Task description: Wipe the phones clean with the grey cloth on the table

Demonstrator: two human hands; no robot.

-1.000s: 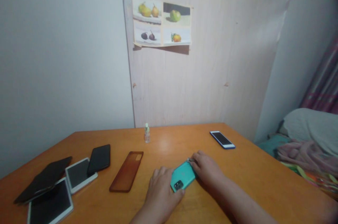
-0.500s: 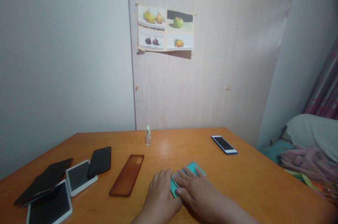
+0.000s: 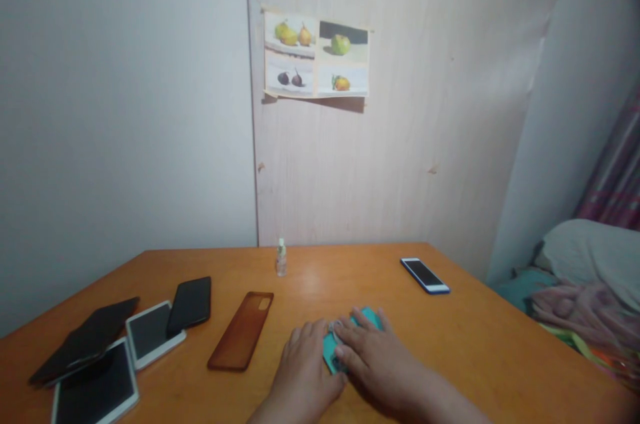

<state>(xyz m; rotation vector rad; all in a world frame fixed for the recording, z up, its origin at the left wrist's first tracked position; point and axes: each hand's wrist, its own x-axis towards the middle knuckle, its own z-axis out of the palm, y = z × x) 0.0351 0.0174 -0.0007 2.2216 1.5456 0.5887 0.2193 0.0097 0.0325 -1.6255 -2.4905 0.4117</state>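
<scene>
Pale panelled wall up front with a fruit print; orange-brown counter below. Teal phone sits between and partly under both sets of fingers, back up, dark camera block half covered. Left fingers partly curled, holding its left end. Right fingers spread over its back; small whitish bit at their tips, can't tell what it is or whether it's pinched or just pressed. Left of left fingers: brown case, then black phone, two white-edged devices, dark folder. Beyond fingers: upright bottle. Beyond and right: blue-edged phone. Step in hand reads as rubbing or pressing the back. Next move calls for a steady left hold, light even right pressure, I'd say.
</scene>
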